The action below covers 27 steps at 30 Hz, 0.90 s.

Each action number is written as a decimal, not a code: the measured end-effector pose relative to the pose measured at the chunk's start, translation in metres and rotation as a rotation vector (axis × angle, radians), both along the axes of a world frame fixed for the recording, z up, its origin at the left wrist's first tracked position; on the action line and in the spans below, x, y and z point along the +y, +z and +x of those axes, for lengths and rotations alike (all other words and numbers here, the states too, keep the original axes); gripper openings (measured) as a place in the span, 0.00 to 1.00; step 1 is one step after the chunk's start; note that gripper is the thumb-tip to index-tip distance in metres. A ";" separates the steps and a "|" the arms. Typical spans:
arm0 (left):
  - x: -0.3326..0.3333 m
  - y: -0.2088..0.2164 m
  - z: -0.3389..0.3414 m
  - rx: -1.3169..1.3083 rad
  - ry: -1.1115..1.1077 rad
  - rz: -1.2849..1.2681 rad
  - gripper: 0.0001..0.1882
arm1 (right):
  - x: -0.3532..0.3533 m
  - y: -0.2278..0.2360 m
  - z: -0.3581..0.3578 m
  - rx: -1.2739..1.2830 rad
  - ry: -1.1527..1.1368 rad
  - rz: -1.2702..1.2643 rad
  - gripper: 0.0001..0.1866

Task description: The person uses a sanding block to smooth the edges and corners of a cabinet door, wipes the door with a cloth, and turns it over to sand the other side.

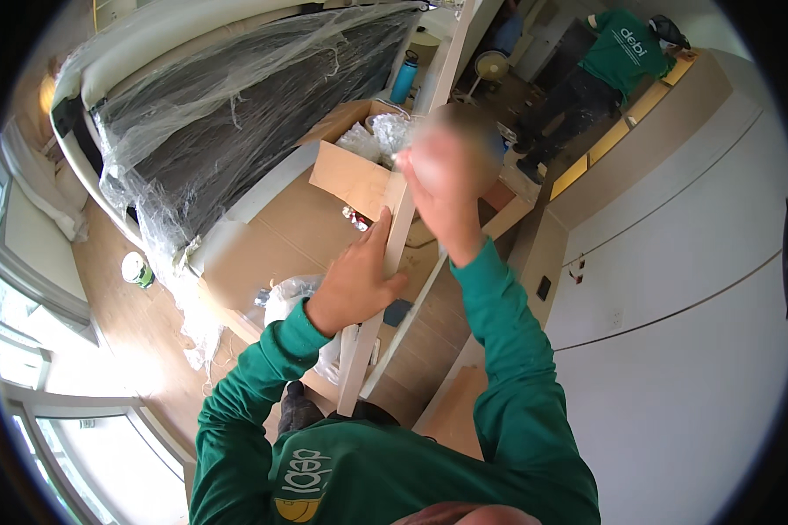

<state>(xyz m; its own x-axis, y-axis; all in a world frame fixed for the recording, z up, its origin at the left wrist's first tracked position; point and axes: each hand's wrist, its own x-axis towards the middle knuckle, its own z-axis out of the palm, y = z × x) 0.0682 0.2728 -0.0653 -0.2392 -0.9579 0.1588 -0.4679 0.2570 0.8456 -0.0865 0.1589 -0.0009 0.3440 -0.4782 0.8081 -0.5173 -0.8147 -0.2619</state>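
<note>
The person's green sweatshirt (385, 468) fills the near edge, and a long pale board (357, 372) runs away from it through the middle of the view. The left hand (356, 280) clasps the board, its fingers nearly together along one edge and the thumb on the other. Farther along, the right hand (446, 201) is raised at the board; its fingers are blurred, so I cannot tell whether they pinch anything. Left of the board, a white plastic bag (291, 302) lies beside a brown flat surface (271, 258), with a small red-and-silver thing (355, 219) farther up. An open cardboard box (350, 175) beyond holds bubble wrap (392, 133). A tin (137, 269) stands on the wood floor (118, 302) by the windows (83, 455), and a big dark panel (236, 131) is wrapped in clear film. A pale wall (674, 289) curves along the right. Past the box stands a blue bottle (404, 77); a co-worker (617, 66) bends at a lit shelf (608, 144), near a fan (491, 66). White lettering and a yellow emblem mark the sweatshirt's chest; similar white lettering crosses the co-worker's green back, with smaller lines beneath too tiny to read
</note>
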 end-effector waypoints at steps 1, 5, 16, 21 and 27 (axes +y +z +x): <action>-0.001 -0.006 0.005 0.034 -0.017 -0.033 0.51 | 0.024 -0.007 0.001 0.050 0.052 0.042 0.03; -0.001 0.002 0.015 0.108 -0.061 0.094 0.51 | 0.060 -0.035 0.005 -0.006 0.221 0.130 0.05; 0.007 0.001 0.009 0.178 -0.001 0.002 0.49 | -0.226 0.070 -0.016 -0.083 0.024 -0.121 0.11; -0.009 0.002 0.013 0.187 -0.024 -0.074 0.48 | -0.302 0.092 -0.026 -0.073 -0.059 -0.190 0.10; 0.011 0.011 0.027 0.321 0.042 0.156 0.46 | -0.066 0.000 -0.001 0.054 0.552 -0.004 0.11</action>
<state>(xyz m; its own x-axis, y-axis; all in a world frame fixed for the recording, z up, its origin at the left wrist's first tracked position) 0.0950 0.2835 -0.0541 -0.1604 -0.9845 0.0711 -0.1791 0.0998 0.9788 -0.0875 0.0929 -0.0012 0.5837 -0.2119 0.7838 -0.0259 -0.9697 -0.2429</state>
